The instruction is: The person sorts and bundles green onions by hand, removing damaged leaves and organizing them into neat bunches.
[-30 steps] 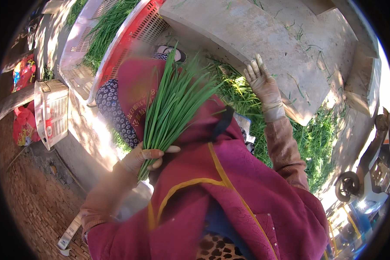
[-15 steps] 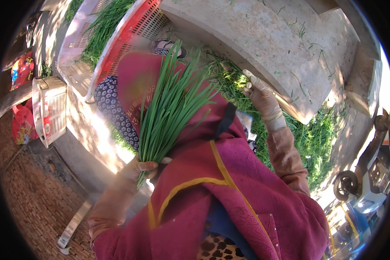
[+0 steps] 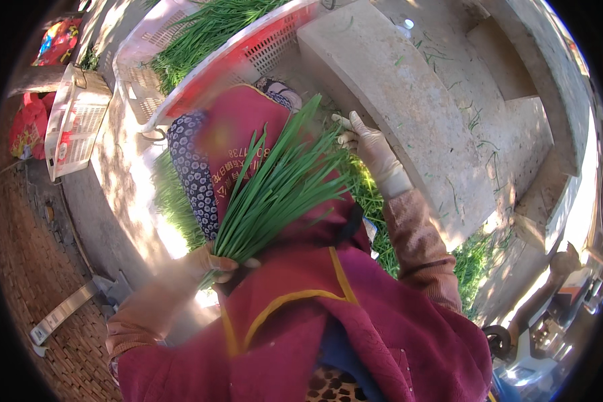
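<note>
A thick bundle of long, flat green leaves that look like garlic chives (image 3: 275, 191) slants across my lap over a maroon apron (image 3: 248, 127). My left hand (image 3: 218, 262), in a thin pale glove, is wrapped round its lower end. The leaves fan out up and to the right. Close to their tips is my right hand (image 3: 374, 149), also in a pale glove. Its fingers are bent but apart, and I see nothing held between them. Below that hand lies a heap of loose green leaves (image 3: 368, 194), partly covered by my right arm.
A concrete slab (image 3: 382, 80) with scattered leaf bits runs along the right. Ahead on the left, a red-and-white slotted crate (image 3: 268, 53) stands beside a pale crate (image 3: 137, 74) with more green leaves. A white basket (image 3: 80, 124) is at the far left, above a brick floor (image 3: 40, 248).
My right hand has moved left, from over the loose leaves to the bundle's tips, and its fingers have come apart. The bundle tilts more to the right, still in my left hand.
</note>
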